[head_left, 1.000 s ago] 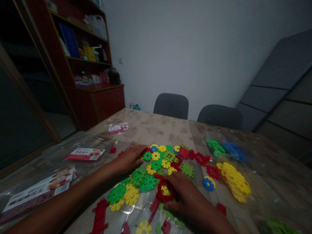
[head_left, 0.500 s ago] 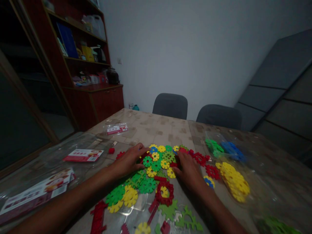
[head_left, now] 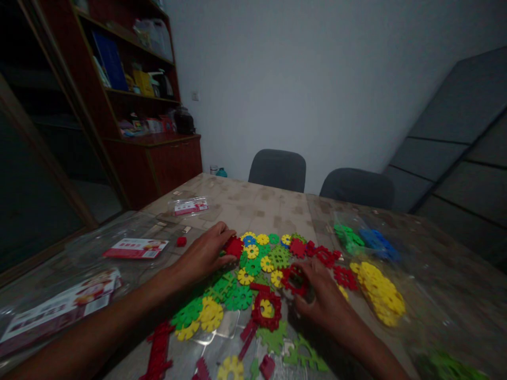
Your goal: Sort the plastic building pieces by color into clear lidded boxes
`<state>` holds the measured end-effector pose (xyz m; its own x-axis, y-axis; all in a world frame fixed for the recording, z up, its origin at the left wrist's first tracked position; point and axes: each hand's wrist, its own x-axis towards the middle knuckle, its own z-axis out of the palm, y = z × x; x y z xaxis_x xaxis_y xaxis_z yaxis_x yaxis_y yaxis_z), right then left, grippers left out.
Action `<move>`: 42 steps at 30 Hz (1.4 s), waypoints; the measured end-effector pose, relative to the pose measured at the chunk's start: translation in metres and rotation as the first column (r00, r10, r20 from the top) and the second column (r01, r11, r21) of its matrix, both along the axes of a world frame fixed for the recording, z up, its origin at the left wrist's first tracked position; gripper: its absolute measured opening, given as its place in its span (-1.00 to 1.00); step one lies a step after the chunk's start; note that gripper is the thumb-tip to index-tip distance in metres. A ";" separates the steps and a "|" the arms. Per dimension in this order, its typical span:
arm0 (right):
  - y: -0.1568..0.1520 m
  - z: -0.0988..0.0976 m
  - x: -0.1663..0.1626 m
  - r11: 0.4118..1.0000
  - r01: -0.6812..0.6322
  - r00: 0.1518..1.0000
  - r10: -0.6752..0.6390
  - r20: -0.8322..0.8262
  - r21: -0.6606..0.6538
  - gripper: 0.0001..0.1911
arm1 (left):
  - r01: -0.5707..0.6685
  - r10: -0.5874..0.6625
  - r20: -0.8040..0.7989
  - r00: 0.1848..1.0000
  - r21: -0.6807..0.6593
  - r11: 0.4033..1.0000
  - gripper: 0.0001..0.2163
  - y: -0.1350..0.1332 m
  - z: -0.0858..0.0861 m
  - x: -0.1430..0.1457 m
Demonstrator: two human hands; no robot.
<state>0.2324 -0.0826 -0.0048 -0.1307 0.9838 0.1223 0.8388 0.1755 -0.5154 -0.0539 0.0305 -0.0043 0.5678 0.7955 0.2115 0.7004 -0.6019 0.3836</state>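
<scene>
Left hand pinches a red square at the pile's left edge; its near side is hidden by the fingers. Right hand grips a red ring beside the yellow discs, far rim covered by fingers; whether it touches the pile, cannot tell. Long red strip cut off at bottom edge. Green pieces, lower right: blurred, dim, count unclear.
</scene>
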 end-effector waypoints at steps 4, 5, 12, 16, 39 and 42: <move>-0.017 -0.007 -0.030 0.979 -0.187 0.978 0.179 -0.104 -0.077 -0.43 | 0.024 -0.024 0.123 0.992 0.003 1.000 -0.63 0.001 -0.003 0.001; -0.020 -0.008 -0.034 0.975 -0.198 0.978 0.190 -0.089 -0.102 -0.42 | 0.028 -0.028 0.137 0.990 0.003 1.000 -0.62 0.000 -0.003 0.002; -0.023 0.000 -0.036 0.948 -0.200 0.979 0.188 -0.074 -0.246 -0.27 | 0.077 -0.064 0.133 0.989 -0.093 0.993 -0.56 -0.011 -0.003 0.010; -0.020 -0.003 -0.041 0.954 -0.188 0.981 0.170 -0.093 -0.235 -0.29 | 0.158 -0.150 0.053 0.987 -0.191 0.969 -0.57 -0.018 -0.011 0.012; -0.023 0.006 -0.019 0.940 -0.233 0.972 0.226 -0.058 -0.249 -0.21 | 0.238 -0.264 -0.066 0.962 -0.270 0.933 -0.60 -0.021 -0.015 0.009; -0.023 0.006 -0.020 0.938 -0.211 0.977 0.207 -0.046 -0.273 -0.09 | 0.242 -0.268 -0.062 0.961 -0.277 0.930 -0.58 -0.022 -0.013 0.009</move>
